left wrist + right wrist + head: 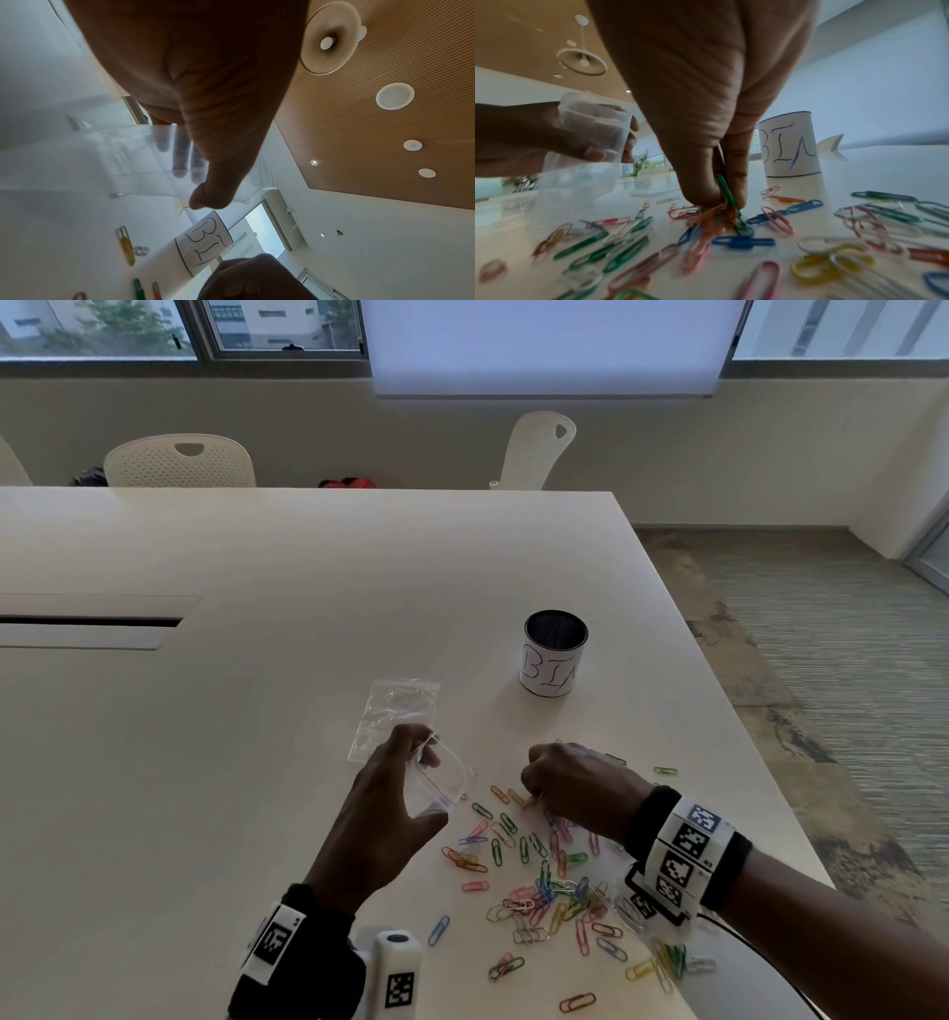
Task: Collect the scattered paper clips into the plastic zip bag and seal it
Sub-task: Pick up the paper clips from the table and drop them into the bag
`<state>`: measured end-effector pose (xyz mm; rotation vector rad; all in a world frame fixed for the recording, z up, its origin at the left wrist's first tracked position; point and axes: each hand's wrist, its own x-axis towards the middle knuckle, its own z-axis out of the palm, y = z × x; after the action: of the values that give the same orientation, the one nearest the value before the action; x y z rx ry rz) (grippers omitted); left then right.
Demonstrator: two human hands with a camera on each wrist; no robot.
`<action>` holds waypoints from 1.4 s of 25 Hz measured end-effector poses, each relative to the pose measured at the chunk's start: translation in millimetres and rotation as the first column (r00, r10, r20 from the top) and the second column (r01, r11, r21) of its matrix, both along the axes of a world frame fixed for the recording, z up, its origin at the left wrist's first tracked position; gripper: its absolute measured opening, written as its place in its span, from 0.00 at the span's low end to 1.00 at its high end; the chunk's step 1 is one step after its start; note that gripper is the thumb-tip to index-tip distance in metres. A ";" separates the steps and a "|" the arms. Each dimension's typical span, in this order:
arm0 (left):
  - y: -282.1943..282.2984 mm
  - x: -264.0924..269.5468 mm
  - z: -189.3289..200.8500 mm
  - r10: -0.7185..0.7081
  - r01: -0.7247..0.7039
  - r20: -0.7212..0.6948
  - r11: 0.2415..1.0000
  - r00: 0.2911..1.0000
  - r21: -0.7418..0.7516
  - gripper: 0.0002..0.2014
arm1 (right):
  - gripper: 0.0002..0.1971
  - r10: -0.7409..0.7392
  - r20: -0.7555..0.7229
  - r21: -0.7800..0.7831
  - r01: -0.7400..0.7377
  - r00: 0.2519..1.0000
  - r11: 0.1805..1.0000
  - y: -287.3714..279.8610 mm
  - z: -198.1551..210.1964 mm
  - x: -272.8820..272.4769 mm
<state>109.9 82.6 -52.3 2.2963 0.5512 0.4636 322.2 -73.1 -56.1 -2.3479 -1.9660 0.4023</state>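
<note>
While the left hand [382, 819] held a clear zip bag [440, 780] open above the desk [205, 737], the right hand [575, 785] pinched several paper clips [727, 200] from the coloured scatter [544, 891] near the desk's right edge, a "BIN" cup [554, 660] just beyond.

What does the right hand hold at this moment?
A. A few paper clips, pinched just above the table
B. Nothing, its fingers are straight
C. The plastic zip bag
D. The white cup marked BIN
A: the right hand pinches a few paper clips, green and orange among them, while the left hand holds the zip bag.
</note>
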 end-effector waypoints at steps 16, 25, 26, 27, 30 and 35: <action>-4.8 1.5 -4.8 -0.006 0.006 0.017 1.000 1.000 0.002 0.32 | 0.08 -0.036 -0.896 0.283 0.634 0.442 0.719 4.8 57.7 -44.9; -2.6 1.8 -3.4 0.015 -0.014 0.024 0.999 1.000 -0.046 0.31 | 0.10 0.033 -0.523 0.506 0.279 0.852 0.816 31.0 50.5 -73.1; -2.7 2.0 -3.4 0.012 -0.011 0.025 0.999 1.000 -0.045 0.30 | 0.11 0.039 -0.514 0.506 0.266 0.857 0.820 30.2 53.3 -72.5; -2.7 2.1 -3.2 0.010 -0.009 0.024 0.999 1.000 -0.046 0.30 | 0.12 0.043 -0.505 0.511 0.258 0.862 0.820 29.2 56.3 -71.2; -1.5 0.7 -3.7 0.020 -0.019 0.033 0.999 0.999 -0.042 0.29 | 0.09 -0.012 -0.483 0.547 0.313 0.875 0.776 26.9 59.8 -57.4; 6.0 -5.8 -3.9 0.044 -0.043 0.052 0.999 0.998 -0.024 0.31 | 0.12 -0.185 -0.429 0.354 0.353 0.884 0.866 30.8 31.2 -25.1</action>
<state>104.2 88.7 -56.2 2.2475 0.5787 0.5341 297.1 -42.3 -24.9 -2.0350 -1.3517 0.3386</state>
